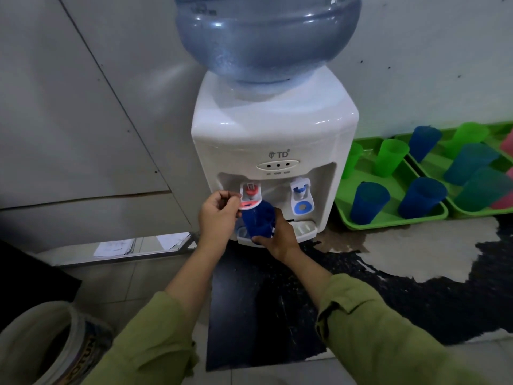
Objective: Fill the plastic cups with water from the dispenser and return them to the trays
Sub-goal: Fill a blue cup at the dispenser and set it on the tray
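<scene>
From the head camera, a white tabletop water dispenser point(273, 140) stands against the wall with a large blue water bottle point(268, 37) inverted on top. The right hand point(279, 234) is wrapped around a blue plastic cup point(258, 222), gripping it from the side and underneath, and holds it under the red hot-water tap point(250, 191), above the drip tray point(302, 227). The left hand point(218, 215) is curled at the red paddle lever point(248, 204) of that tap, fingers pinched on its edge; whether water is flowing cannot be made out behind the cup. The blue cold-water tap point(301, 191) to the right is untouched.

Right of the dispenser, on the floor, lies a green tray point(388, 220) holding two green cups point(390, 157) and two blue cups point(369, 202). Just beside it a second green tray point(472, 212) holds more blue, green and teal cups, with something pink at the frame edge. A white bucket point(41, 345) sits at lower left.
</scene>
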A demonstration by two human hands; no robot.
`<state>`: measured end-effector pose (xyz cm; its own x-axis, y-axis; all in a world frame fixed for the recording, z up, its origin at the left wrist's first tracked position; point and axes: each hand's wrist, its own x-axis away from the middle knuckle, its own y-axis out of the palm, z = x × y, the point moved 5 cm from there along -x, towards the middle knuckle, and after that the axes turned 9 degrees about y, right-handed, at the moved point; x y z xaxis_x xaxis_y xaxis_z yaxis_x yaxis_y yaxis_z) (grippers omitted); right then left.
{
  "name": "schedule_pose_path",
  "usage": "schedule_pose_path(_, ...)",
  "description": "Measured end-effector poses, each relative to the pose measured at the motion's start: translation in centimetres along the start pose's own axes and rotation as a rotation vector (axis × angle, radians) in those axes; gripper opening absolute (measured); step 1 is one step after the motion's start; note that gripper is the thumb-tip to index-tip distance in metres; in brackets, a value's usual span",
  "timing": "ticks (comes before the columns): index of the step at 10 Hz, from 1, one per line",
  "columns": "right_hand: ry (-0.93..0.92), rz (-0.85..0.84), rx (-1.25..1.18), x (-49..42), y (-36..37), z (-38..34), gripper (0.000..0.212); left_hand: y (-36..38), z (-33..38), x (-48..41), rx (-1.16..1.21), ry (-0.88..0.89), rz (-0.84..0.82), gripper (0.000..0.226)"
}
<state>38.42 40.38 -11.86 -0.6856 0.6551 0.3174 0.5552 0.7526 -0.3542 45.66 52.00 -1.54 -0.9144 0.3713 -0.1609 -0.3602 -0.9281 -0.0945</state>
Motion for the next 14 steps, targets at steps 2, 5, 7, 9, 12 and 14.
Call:
schedule_pose_path(2,-0.002,-0.010,0.029,0.11,-0.29,-0.15,0.074,0.01,0.34,0.17,0.003,0.007,-0.017,0.015)
schedule_pose_path(5,-0.016,-0.002,0.044,0.11,-0.36,-0.11,0.075,-0.06,0.34,0.22,0.004,0.010,-0.042,0.016)
schedule_pose_path(7,-0.026,-0.010,0.044,0.25,-0.42,-0.12,0.075,-0.02,0.38,0.24,0.007,0.003,-0.042,0.019)
schedule_pose_path(9,-0.034,-0.003,0.046,0.20,-0.28,-0.17,0.075,-0.05,0.41,0.31,0.000,0.001,-0.057,0.016)
schedule_pose_path(12,-0.020,-0.020,0.009,0.41,-0.35,-0.25,0.073,-0.38,-0.01,0.13,-0.009,-0.026,-0.064,0.011)
schedule_pose_path(14,-0.040,0.007,0.052,0.45,-0.52,-0.36,0.072,-0.81,-0.40,-0.02,-0.016,-0.133,-0.083,0.008)
